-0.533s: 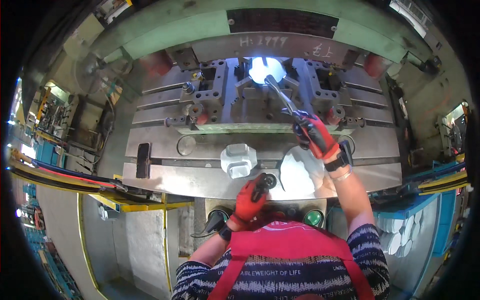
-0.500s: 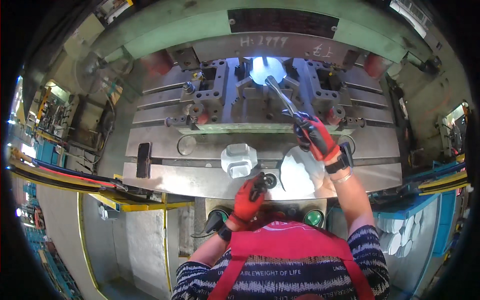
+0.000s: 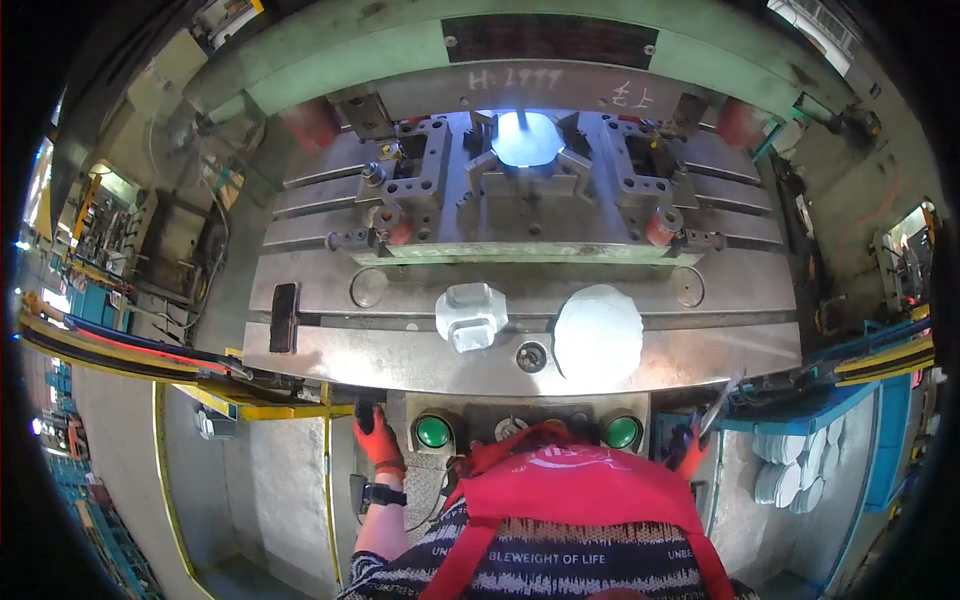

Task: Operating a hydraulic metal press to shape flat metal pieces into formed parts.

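Observation:
My left hand (image 3: 378, 442), in a red and black glove, hangs below the front edge of the press bed, left of a green push button (image 3: 433, 431). Its dark fingertips blend into the shadow there. At the other side, right of a second green button (image 3: 621, 432), my right hand (image 3: 690, 452) is closed on metal tongs (image 3: 718, 408) that point up past the bed edge. A round pale sheet-metal disc (image 3: 528, 138) lies on the lit die. On the front of the bed rest a formed metal part (image 3: 472, 317) and a flat pale disc stack (image 3: 598, 335).
A dark phone (image 3: 285, 318) lies at the bed's left. The green press beam (image 3: 350, 55) spans above the die. Guard bars (image 3: 130, 345) flank both sides. At lower right, a blue-edged bin (image 3: 850, 510) holds several discs; a yellow-framed chute (image 3: 328, 480) stands left.
My right hand has drawn the tongs back from the die, down to the right of the bed. My left hand has moved left and down from beside the formed part.

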The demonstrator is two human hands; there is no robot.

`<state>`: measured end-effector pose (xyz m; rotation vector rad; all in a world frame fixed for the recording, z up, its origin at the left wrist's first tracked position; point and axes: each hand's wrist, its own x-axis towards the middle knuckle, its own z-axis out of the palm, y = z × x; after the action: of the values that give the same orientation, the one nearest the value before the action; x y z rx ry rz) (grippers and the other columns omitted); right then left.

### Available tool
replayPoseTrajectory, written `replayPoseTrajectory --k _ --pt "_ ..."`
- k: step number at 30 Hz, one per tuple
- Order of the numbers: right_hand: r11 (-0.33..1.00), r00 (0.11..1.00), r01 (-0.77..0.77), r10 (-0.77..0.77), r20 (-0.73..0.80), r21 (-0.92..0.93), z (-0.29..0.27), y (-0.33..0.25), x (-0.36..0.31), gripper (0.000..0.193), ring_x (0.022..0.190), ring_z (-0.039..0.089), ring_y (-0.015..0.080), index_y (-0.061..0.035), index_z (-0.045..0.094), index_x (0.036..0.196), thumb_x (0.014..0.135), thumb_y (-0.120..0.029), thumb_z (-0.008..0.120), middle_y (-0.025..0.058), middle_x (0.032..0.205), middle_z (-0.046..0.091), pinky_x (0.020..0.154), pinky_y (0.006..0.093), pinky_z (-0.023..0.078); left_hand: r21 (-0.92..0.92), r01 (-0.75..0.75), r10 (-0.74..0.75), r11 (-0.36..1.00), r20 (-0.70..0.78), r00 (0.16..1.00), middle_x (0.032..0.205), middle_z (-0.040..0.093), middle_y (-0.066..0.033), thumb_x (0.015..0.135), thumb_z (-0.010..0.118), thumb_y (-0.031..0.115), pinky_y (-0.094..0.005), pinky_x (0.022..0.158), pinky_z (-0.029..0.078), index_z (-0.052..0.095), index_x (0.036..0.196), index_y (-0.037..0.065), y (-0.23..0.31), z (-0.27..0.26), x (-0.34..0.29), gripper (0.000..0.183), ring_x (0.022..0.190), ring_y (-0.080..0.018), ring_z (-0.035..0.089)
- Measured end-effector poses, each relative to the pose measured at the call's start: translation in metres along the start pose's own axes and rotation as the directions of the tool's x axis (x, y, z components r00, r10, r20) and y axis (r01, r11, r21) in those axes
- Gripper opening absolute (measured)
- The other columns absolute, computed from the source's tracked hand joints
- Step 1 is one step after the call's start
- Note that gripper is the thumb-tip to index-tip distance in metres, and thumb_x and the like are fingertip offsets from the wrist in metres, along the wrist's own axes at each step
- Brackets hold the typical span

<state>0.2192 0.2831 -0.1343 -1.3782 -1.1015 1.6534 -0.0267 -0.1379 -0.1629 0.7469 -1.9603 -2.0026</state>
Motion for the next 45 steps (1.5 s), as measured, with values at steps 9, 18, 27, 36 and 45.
replayPoseTrajectory --k 9,18,27,36,45 --pt "0.703 0.949 0.008 0.22 0.228 -0.711 -0.038 0.12 0.02 0.052 0.08 0.061 0.019 0.0032 0.054 0.111 0.072 -0.022 0.077 0.01 0.094 0.065 0.072 0.0325 0.049 0.428 0.263 -0.438 0.865 0.387 0.811 0.115 0.055 -0.0088 0.078 0.07 0.011 -0.0286 0.085 0.045 0.035 0.133 0.001 -0.076 -0.031 -0.014 0.065 0.102 -0.0176 0.054" --pt "0.857 0.934 -0.161 0.293 0.204 -0.49 -0.032 0.116 0.025 0.048 0.078 0.061 0.0166 -0.0023 0.058 0.103 0.063 -0.014 0.082 0.007 0.091 0.065 0.068 0.0312 0.049 0.514 -0.01 -0.192 0.858 0.339 0.921 0.118 0.054 -0.0216 0.068 0.076 0.022 -0.0384 0.09 0.045 0.041 0.129 -0.001 -0.137 -0.035 0.007 0.074 0.105 -0.0342 0.055" --pt "0.826 0.965 0.034 0.12 0.233 -0.563 -0.036 0.127 0.03 0.049 0.078 0.061 0.017 -0.0013 0.057 0.1 0.062 -0.019 0.083 0.0071 0.088 0.064 0.07 0.0319 0.049 0.551 -0.023 -0.199 0.834 0.34 0.919 0.124 0.051 -0.0233 0.067 0.076 0.019 -0.0376 0.094 0.042 0.04 0.129 -0.003 -0.1 -0.02 -0.006 0.075 0.114 -0.0326 0.051" --pt "0.873 0.966 0.035 0.095 0.242 -0.486 -0.032 0.122 0.026 0.044 0.074 0.061 0.0153 -0.0018 0.057 0.1 0.064 -0.011 0.081 0.006 0.087 0.065 0.065 0.0308 0.05 0.401 0.078 -0.25 0.913 0.397 0.883 0.125 0.049 -0.0217 0.069 0.072 0.014 -0.0349 0.093 0.043 0.039 0.129 -0.005 -0.117 -0.024 0.002 0.071 0.113 -0.0298 0.052" --pt "0.856 0.943 -0.015 0.184 0.278 -0.517 -0.02 0.094 0.015 0.035 0.073 0.063 0.0146 -0.0008 0.059 0.099 0.069 -0.005 0.077 0.0058 0.085 0.065 0.066 0.0292 0.051 0.516 0.035 -0.231 0.856 0.321 0.918 0.128 0.047 -0.0213 0.069 0.074 0.014 -0.0351 0.092 0.043 0.036 0.131 -0.006 -0.109 -0.027 -0.003 0.075 0.115 -0.0273 0.05"
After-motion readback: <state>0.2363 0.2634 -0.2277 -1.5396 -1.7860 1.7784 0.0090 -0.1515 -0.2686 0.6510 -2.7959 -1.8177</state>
